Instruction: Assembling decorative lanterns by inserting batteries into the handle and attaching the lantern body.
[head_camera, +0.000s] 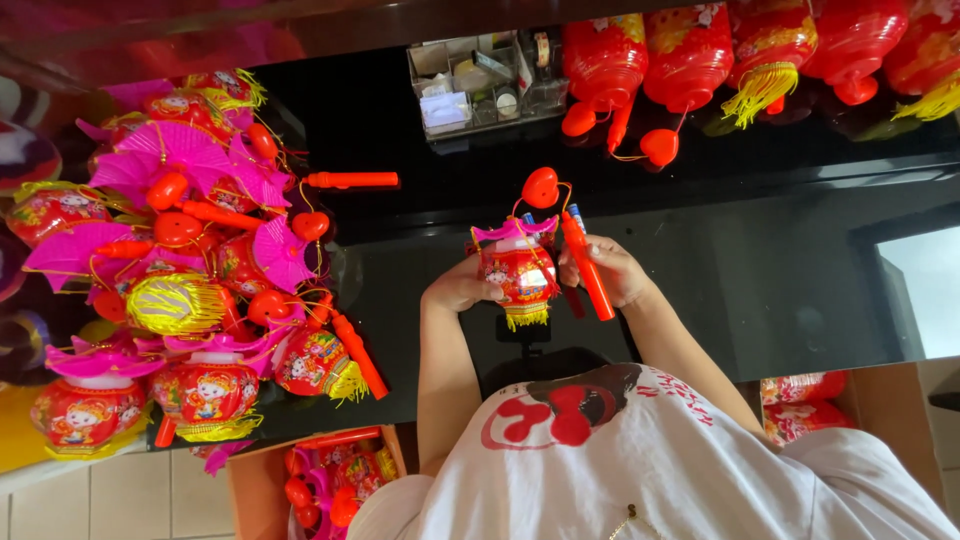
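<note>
Two hands on one small toy lantern (520, 270), held over the black glossy table (760, 270) just in front of the person's chest. The left hand (462, 290) cups the lantern's red printed body from the side, fingers curled against it; the right hand (612, 270) is closed around an orange stick handle (588, 265) with a blue-tipped tool beside it, and a cord runs up to a red heart-shaped bob (540, 187). The lantern looks light and hollow — thin plastic, likely easy to dent, with a pink frill on top and a yellow fringe below that would snag or crush. Best held by the body or the stiff stick, not the trim. Left of the hands, a heap of finished lanterns (180, 270); beyond, a clear organiser box (480, 85) and larger red lanterns (690, 60).
</note>
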